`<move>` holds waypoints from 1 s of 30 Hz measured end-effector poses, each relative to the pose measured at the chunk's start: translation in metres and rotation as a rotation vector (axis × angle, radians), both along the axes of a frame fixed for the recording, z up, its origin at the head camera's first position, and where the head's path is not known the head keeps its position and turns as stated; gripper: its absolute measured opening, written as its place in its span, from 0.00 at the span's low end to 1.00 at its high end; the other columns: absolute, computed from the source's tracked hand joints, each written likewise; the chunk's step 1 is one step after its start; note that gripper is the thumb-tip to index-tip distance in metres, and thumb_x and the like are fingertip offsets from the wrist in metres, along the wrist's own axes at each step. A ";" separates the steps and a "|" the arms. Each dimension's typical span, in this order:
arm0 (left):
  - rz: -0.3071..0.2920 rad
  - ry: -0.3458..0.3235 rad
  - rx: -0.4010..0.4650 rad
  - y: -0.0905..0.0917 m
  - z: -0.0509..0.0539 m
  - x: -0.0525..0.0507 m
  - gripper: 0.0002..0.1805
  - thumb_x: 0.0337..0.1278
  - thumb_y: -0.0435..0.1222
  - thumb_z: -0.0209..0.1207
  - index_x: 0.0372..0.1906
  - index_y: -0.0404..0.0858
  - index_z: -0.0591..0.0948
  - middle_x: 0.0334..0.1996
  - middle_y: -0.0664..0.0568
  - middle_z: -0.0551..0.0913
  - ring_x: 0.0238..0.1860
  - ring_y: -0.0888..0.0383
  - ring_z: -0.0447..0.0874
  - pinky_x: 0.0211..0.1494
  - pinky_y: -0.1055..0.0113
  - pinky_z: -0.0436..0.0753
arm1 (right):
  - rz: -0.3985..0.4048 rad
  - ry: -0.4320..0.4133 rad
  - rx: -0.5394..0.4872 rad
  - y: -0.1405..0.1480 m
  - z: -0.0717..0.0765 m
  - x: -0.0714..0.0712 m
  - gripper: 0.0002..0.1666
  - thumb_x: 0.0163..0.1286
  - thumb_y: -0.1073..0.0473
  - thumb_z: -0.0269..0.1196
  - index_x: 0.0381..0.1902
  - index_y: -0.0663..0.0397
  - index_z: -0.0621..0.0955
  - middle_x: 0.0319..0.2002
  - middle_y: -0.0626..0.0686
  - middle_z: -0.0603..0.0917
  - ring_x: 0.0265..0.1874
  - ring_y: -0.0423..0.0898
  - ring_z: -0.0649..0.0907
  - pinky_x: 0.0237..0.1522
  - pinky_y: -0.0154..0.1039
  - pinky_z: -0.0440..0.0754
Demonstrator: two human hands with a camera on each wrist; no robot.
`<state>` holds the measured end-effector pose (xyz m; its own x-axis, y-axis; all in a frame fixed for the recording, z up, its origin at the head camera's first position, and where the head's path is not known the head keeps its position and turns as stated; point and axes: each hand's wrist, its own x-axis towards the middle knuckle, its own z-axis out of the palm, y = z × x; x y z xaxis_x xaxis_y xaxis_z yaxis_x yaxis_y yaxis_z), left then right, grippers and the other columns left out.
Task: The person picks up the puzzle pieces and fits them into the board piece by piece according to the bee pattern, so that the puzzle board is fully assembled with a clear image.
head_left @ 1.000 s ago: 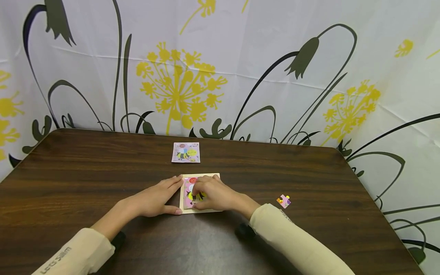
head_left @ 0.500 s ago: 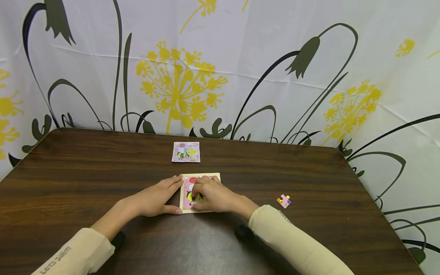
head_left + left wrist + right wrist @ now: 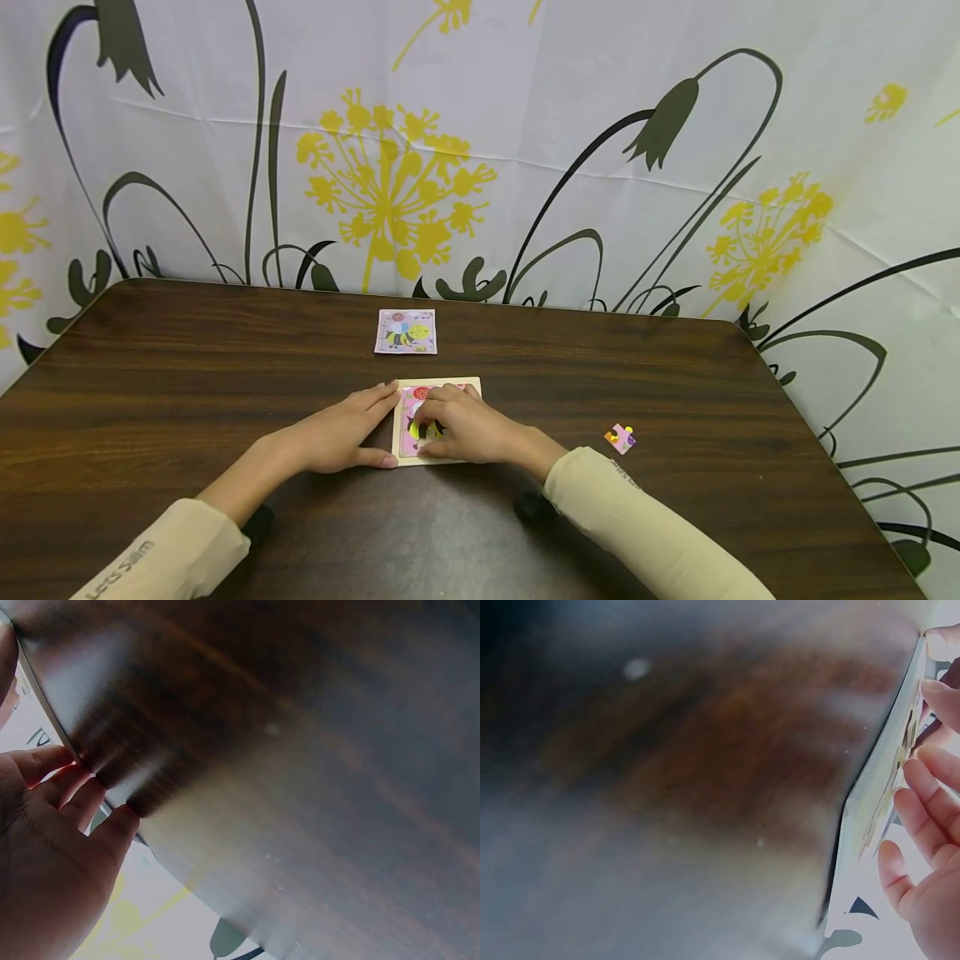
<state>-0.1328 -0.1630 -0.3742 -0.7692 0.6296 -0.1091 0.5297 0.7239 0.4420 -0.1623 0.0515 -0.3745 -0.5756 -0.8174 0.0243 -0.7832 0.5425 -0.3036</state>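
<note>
A small wooden-framed jigsaw puzzle [image 3: 409, 450] with a bee picture lies on the table near its middle. My left hand [image 3: 341, 432] rests along the frame's left edge, fingertips at the upper corner and thumb at the lower one. Over the puzzle's right part is my right hand [image 3: 474, 427], bent fingers on the picture and thumb near the lower edge, apart from the fingers. In the right wrist view its fingers [image 3: 922, 814] touch or nearly touch the puzzle face. This hand hides much of the picture. A loose pink puzzle piece [image 3: 620, 438] lies to the right.
A square picture card [image 3: 406, 332] with the same bee lies beyond the puzzle. The dark wood-grain table [image 3: 225, 358] ends at a flower-printed curtain [image 3: 570, 150] behind.
My right hand's thumb and fingers shift very slightly left over the puzzle. My left hand, the card and the loose piece keep their places.
</note>
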 end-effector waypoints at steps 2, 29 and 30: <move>-0.001 -0.001 0.000 0.000 0.000 0.000 0.45 0.53 0.53 0.58 0.65 0.25 0.59 0.67 0.33 0.54 0.65 0.36 0.52 0.62 0.44 0.58 | 0.008 0.008 -0.002 0.000 -0.001 0.000 0.16 0.55 0.53 0.68 0.42 0.50 0.82 0.37 0.44 0.77 0.41 0.39 0.73 0.39 0.34 0.63; 0.010 -0.019 -0.009 0.002 0.002 0.000 0.45 0.53 0.53 0.58 0.65 0.25 0.58 0.67 0.33 0.53 0.65 0.36 0.52 0.61 0.43 0.58 | 0.050 -0.012 -0.008 0.003 -0.003 -0.001 0.15 0.57 0.56 0.67 0.44 0.48 0.83 0.38 0.46 0.76 0.41 0.41 0.72 0.39 0.34 0.64; 0.010 -0.019 -0.008 0.002 0.002 0.000 0.45 0.53 0.54 0.58 0.65 0.25 0.58 0.67 0.33 0.53 0.65 0.36 0.52 0.61 0.43 0.58 | 0.052 -0.012 -0.008 0.003 -0.003 -0.001 0.15 0.57 0.56 0.67 0.43 0.48 0.83 0.38 0.46 0.76 0.41 0.41 0.72 0.39 0.34 0.64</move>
<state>-0.1326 -0.1610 -0.3723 -0.7732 0.6209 -0.1294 0.5139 0.7328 0.4460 -0.1635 0.0544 -0.3775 -0.5323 -0.8462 0.0241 -0.8067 0.4984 -0.3176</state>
